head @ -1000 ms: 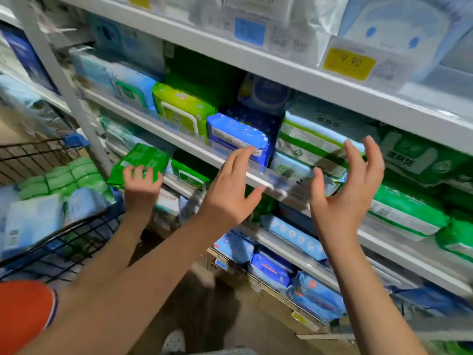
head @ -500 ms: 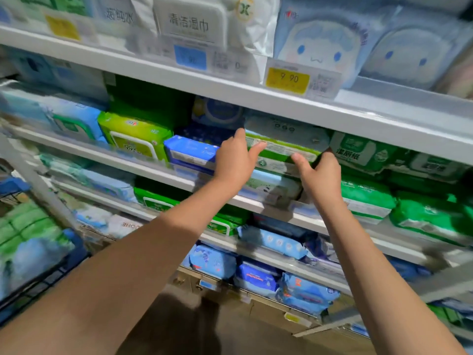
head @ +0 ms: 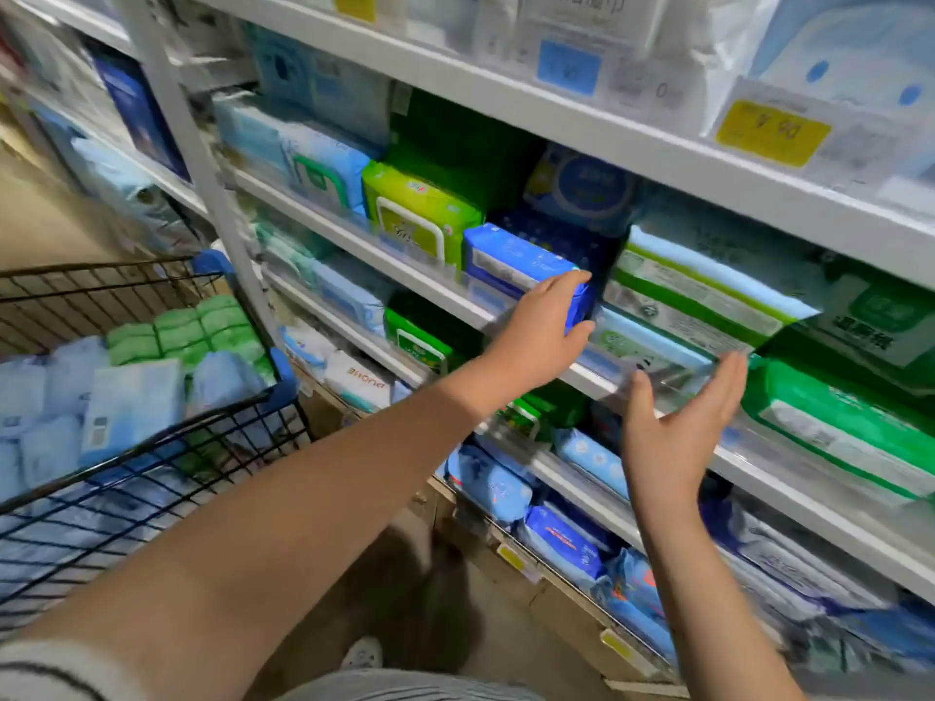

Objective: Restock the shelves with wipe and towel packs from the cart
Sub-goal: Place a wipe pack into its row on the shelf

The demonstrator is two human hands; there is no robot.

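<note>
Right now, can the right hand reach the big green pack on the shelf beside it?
Probably yes. The right hand is open and empty, just left of the green pack, with nothing between them. The left hand holds the blue pack.

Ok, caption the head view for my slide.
Left hand holds a blue wipe pack on the shelf; right hand open near green-and-white packs.

Both bare arms reach out from near to far. The left hand (head: 544, 326) is higher up. Its fingers on top and its thumb below hold the end of a blue pack (head: 511, 260). The right hand (head: 678, 427) is flat, with the palm turned left and the fingers straight.
</note>
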